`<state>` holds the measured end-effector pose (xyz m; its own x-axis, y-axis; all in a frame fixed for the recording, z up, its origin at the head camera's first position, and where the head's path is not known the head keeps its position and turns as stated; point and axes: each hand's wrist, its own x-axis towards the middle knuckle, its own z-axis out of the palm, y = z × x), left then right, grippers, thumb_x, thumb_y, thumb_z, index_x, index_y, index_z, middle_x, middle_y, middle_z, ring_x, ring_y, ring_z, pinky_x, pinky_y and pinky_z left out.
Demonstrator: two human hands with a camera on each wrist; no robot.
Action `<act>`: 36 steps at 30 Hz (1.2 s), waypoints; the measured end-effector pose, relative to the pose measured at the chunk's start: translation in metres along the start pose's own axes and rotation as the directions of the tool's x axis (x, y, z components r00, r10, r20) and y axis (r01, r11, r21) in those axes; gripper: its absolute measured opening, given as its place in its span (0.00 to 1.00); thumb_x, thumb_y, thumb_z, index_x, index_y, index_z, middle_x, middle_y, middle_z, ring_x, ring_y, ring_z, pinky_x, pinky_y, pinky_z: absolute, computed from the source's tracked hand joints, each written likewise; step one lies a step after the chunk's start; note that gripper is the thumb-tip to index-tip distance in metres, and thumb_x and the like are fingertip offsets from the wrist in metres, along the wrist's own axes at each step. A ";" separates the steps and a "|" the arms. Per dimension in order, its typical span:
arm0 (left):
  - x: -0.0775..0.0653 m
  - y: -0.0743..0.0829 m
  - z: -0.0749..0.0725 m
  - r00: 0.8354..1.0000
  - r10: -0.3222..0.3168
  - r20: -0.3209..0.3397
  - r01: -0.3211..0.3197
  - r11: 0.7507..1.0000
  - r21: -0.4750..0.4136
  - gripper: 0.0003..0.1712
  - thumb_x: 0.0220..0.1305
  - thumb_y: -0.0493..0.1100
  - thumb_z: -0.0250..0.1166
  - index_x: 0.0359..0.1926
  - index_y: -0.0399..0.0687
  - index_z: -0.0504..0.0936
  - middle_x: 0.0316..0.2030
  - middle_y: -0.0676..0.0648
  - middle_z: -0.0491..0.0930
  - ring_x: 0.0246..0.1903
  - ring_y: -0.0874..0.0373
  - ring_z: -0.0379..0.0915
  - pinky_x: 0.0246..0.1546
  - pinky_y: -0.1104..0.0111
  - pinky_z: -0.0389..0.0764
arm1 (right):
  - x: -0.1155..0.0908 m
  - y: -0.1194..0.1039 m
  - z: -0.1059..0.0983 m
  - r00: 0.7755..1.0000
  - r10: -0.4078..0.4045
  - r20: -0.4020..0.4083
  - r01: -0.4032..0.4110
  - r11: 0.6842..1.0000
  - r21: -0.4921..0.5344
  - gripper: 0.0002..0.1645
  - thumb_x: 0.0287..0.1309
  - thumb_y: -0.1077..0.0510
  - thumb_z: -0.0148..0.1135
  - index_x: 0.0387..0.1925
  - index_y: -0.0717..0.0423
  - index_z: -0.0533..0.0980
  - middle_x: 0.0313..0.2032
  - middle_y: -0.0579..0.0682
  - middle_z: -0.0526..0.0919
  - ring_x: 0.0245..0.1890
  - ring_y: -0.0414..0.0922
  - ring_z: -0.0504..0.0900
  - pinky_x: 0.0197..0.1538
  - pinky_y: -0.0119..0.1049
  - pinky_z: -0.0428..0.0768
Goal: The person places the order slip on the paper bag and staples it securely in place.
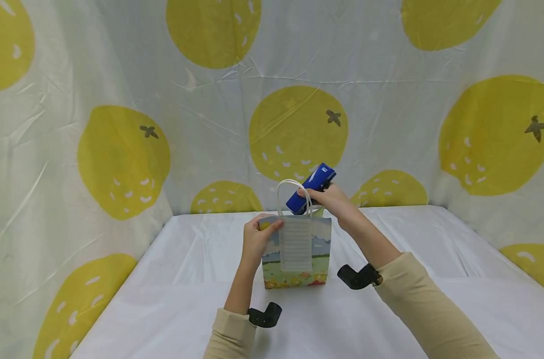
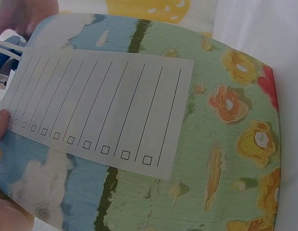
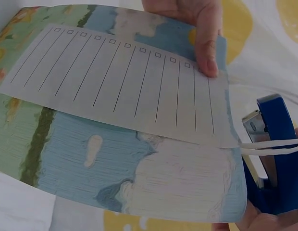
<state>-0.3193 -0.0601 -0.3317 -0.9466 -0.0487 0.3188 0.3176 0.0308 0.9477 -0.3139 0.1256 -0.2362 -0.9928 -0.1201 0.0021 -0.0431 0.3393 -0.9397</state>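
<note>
A small paper gift bag [image 1: 272,275] with a painted flower meadow and sky stands upright on the table. Against its front lies a lined checklist sheet [image 1: 296,247], its top at the bag's upper edge. My left hand [image 1: 255,242] pinches sheet and bag together there, thumb [image 3: 207,60] in front and the other fingers behind. Just above the bag's top right, my right hand [image 1: 337,203] grips a blue stapler [image 1: 318,178]. The right wrist view shows the stapler's arms spread apart beside the bag's top edge. White rope handles [image 3: 271,147] pass in front of the stapler.
White cloth covers the table [image 1: 200,259]. Behind and at the sides hangs a pale curtain [image 1: 209,124] printed with large yellow lemons. Each wrist carries a black camera mount [image 1: 266,315] near the beige sleeve cuffs [image 1: 399,276].
</note>
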 end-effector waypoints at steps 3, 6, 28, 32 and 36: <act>0.000 0.000 0.000 1.000 -0.002 0.001 0.002 1.000 -0.003 0.18 0.50 0.46 0.69 0.39 0.39 0.81 0.30 0.50 0.82 0.29 0.65 0.74 0.35 0.72 0.74 | -0.001 0.000 0.000 1.000 -0.006 0.006 0.006 1.000 -0.018 0.49 0.57 0.46 0.57 0.67 0.64 0.44 0.65 0.64 0.59 0.66 0.57 0.58 0.67 0.58 0.47; -0.002 0.003 0.000 1.000 -0.001 0.008 0.001 1.000 -0.010 0.17 0.51 0.45 0.69 0.39 0.37 0.80 0.30 0.51 0.82 0.29 0.66 0.74 0.34 0.72 0.73 | -0.001 0.000 0.001 1.000 -0.018 0.013 0.019 0.999 -0.031 0.49 0.56 0.47 0.58 0.67 0.65 0.44 0.65 0.65 0.58 0.66 0.57 0.57 0.67 0.57 0.48; 0.000 -0.001 0.000 1.000 0.014 -0.011 -0.014 1.000 -0.018 0.18 0.49 0.44 0.70 0.39 0.37 0.81 0.31 0.49 0.82 0.29 0.65 0.74 0.34 0.71 0.74 | -0.002 0.000 0.011 0.995 -0.076 0.070 0.084 0.988 -0.126 0.48 0.54 0.52 0.60 0.66 0.66 0.44 0.60 0.66 0.64 0.60 0.58 0.65 0.63 0.55 0.60; 0.000 -0.002 0.000 1.000 0.023 -0.014 -0.023 1.000 -0.014 0.17 0.49 0.43 0.69 0.39 0.37 0.81 0.32 0.47 0.82 0.29 0.65 0.74 0.34 0.72 0.74 | -0.002 0.000 0.012 0.993 -0.086 0.085 0.097 0.987 -0.128 0.49 0.54 0.52 0.61 0.66 0.65 0.43 0.59 0.66 0.65 0.59 0.58 0.67 0.62 0.53 0.63; 0.001 -0.002 0.001 1.000 0.024 -0.015 -0.024 1.000 -0.006 0.17 0.50 0.44 0.69 0.39 0.37 0.81 0.32 0.47 0.82 0.29 0.65 0.73 0.34 0.72 0.74 | -0.001 0.001 0.012 0.988 -0.116 0.102 0.129 0.983 -0.134 0.51 0.53 0.52 0.63 0.67 0.63 0.42 0.59 0.66 0.66 0.59 0.58 0.68 0.61 0.53 0.65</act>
<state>-0.3209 -0.0597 -0.3334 -0.9378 -0.0629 0.3415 0.3406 0.0260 0.9399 -0.3112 0.1148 -0.2417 -0.9646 -0.2526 0.0759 -0.1850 0.4428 -0.8773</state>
